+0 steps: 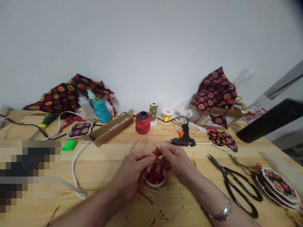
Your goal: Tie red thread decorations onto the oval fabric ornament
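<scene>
My left hand (pixel 133 170) and my right hand (pixel 176 162) meet at the middle of the wooden table (pixel 109 176). Both pinch a small red ornament (pixel 155 176) with a white rim and red thread at its top. A loose red thread (pixel 139 143) runs from the ornament toward the red thread spool (pixel 143 122) behind it. My fingers cover most of the ornament. A metal bracelet (pixel 223 212) sits on my right wrist.
Black scissors (pixel 236 186) lie right of my hands, a stack of patterned discs (pixel 276 186) beyond them. A black glue gun (pixel 183 138), yellow spool (pixel 167 116), olive spool (pixel 153 111), teal spool (pixel 102 110), cardboard box (pixel 111 129), white cord (pixel 75 164) and patterned fabric (pixel 214 91) lie around.
</scene>
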Available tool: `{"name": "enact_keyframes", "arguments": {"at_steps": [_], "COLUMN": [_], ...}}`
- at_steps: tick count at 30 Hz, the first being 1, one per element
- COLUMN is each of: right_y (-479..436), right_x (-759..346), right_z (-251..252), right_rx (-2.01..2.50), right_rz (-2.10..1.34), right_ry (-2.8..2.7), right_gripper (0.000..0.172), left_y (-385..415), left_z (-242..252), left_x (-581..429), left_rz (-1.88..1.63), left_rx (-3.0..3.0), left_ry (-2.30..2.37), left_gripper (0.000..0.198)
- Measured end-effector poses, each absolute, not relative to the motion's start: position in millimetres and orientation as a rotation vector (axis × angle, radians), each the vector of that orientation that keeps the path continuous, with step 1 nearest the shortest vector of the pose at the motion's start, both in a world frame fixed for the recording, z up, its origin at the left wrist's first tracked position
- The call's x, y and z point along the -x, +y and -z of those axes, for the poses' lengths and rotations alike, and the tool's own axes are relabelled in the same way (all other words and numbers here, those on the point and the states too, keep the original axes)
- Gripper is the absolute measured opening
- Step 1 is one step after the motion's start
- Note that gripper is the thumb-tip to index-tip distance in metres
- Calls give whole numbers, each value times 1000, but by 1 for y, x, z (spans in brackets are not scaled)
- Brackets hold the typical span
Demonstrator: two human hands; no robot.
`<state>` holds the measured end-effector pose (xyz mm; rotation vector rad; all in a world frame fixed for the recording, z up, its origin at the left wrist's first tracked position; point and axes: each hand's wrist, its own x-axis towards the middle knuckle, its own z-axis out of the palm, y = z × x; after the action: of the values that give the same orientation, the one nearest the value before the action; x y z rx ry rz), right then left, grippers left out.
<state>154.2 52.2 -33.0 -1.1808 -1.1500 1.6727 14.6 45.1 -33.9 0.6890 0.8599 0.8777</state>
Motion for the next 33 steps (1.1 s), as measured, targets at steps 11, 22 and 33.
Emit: {"name": "enact_keyframes", "arguments": {"at_steps": [11,22,33], "right_y": [52,51,54], "right_x": [-151,-151,-159], "right_z": [38,27,37], "right_rx": [1330,1383,1416], "right_rz": [-1527,-1282,-1120], "right_ry": [-1094,-1198,-1427], "right_gripper": [19,7,12], "left_y": [46,46,46], "left_z": [34,42,39], "left_x": [-14,-11,-11], "left_rz": [-911,-844,-813], "left_rx": [-620,-768,-771], "left_ry": [933,1033,987], "left_gripper": [6,21,16]}}
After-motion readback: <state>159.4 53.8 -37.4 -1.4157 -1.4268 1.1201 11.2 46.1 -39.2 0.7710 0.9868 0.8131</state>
